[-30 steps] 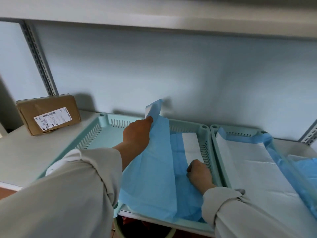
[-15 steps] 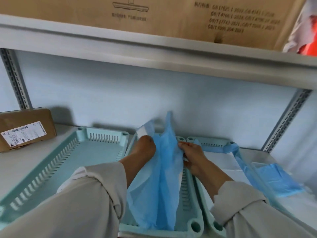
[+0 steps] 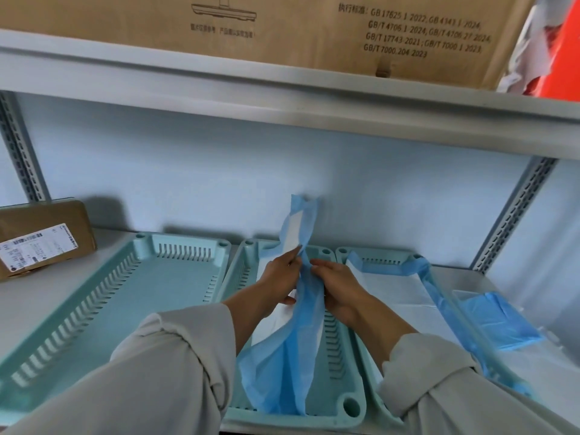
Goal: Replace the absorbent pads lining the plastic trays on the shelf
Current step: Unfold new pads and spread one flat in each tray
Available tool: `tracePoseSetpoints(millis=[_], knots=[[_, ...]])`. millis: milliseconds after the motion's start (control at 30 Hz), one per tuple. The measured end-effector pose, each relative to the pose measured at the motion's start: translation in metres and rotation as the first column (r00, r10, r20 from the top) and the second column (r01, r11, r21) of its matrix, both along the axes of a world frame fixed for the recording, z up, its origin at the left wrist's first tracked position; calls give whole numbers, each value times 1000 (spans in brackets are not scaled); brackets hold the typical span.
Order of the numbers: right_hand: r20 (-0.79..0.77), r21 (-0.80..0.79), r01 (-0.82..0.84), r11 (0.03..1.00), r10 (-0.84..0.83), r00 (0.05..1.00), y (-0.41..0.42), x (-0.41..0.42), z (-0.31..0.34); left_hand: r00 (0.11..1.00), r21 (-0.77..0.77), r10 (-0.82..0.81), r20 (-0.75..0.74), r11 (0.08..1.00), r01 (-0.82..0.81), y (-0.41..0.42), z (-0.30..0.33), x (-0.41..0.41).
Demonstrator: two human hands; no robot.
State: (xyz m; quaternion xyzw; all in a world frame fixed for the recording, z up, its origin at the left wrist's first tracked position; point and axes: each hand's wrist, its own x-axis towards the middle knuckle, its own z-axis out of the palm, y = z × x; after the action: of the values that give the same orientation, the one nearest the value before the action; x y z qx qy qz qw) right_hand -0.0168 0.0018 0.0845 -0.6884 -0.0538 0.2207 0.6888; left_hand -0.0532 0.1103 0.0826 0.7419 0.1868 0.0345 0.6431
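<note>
A blue pad [image 3: 306,312] is pinched by both hands [image 3: 277,277] [image 3: 340,285] over the middle tray [image 3: 342,346]; "GB 17625.1-2022" is printed on the carton [image 3: 282,23] on the upper shelf.

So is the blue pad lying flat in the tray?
No, bunched up: both hands hold the blue pad gathered above the middle tray.

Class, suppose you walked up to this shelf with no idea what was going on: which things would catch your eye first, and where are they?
First, the blue pad, gathered into a tall crumpled strip above the middle tray, gripped by the left hand and right hand. Next, the bare left tray beside the right tray, already lined in white. Overhead, a big printed carton fills the upper shelf.
</note>
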Motion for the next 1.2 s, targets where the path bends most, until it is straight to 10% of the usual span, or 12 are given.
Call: tracePoseSetpoints(millis=[200, 633, 1200], knots=[[-16, 103, 25, 994, -24, 1000, -1, -8, 2, 978, -33, 208, -5, 978, -208, -5, -3, 8], [291, -386, -57, 921, 180, 940, -6, -9, 3, 992, -253, 102, -74, 960, -118, -15, 7, 5], [187, -670, 332, 664, -282, 941, -106, 38, -57, 958, 257, -222, -181, 930, 264, -25, -35, 2]])
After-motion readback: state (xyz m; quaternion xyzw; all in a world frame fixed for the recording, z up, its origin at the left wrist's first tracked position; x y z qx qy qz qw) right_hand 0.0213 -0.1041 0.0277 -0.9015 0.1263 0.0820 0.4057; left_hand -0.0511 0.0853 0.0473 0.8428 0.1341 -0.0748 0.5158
